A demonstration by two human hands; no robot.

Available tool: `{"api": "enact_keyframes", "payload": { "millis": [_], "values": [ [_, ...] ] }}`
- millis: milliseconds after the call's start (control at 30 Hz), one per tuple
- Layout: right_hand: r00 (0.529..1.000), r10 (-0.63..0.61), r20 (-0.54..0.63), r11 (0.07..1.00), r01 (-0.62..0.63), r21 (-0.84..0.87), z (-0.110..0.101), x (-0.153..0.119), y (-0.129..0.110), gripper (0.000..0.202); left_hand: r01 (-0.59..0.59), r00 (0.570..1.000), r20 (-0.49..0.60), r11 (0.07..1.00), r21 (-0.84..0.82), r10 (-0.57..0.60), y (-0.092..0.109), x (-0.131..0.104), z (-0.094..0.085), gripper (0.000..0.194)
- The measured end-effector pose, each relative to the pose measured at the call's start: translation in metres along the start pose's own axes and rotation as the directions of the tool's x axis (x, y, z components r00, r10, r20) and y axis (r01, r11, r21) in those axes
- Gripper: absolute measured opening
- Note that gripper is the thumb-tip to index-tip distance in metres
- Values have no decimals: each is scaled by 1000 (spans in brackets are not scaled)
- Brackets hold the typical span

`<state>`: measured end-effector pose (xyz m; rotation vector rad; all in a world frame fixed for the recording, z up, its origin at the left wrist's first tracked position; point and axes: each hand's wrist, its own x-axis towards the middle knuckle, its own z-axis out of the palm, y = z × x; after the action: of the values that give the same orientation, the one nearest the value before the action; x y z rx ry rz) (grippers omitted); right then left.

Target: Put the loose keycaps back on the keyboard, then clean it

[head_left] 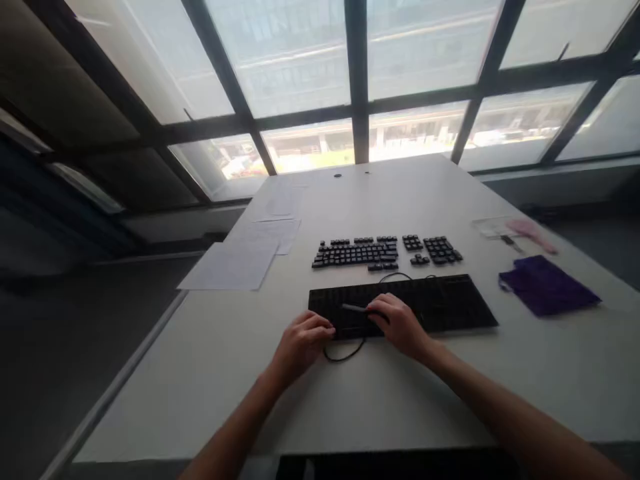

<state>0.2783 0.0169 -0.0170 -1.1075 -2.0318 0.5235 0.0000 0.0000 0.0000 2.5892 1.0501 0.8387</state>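
A black keyboard base (pixel 450 303), its keycaps off, lies near the front of the white table. At its front left edge is my left hand (pixel 304 337), the fingers bent and closed on that edge. My right hand (pixel 397 320) is over the middle of the base, closed around a slim tool (pixel 354 308) with a grey end and a dark handle. The tool's end points left, low over the base; whether it touches cannot be seen. A black cable (pixel 345 358) loops out under the front edge. Behind the base, the loose dark keycaps (pixel 357 254) lie in keyboard order.
White paper sheets (pixel 230 265) lie along the left side of the table (pixel 200 387). A purple cloth pouch (pixel 547 285) is at the right, with a pink item (pixel 530 231) and a small dark-ended object (pixel 511 242) behind it. Windows stand beyond the far edge.
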Motion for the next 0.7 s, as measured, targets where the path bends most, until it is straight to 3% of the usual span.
{"api": "enact_keyframes", "payload": {
  "millis": [333,700],
  "values": [
    [984,-147,104,988,152,-42,-3,-10,-8,15,-42,998,-37,995,95,46,1,-2,3,17],
    [995,-46,93,999,44,21,4,-7,-7,14,-69,993,-82,989,129,80,-4,-9,11,17]
  ]
}}
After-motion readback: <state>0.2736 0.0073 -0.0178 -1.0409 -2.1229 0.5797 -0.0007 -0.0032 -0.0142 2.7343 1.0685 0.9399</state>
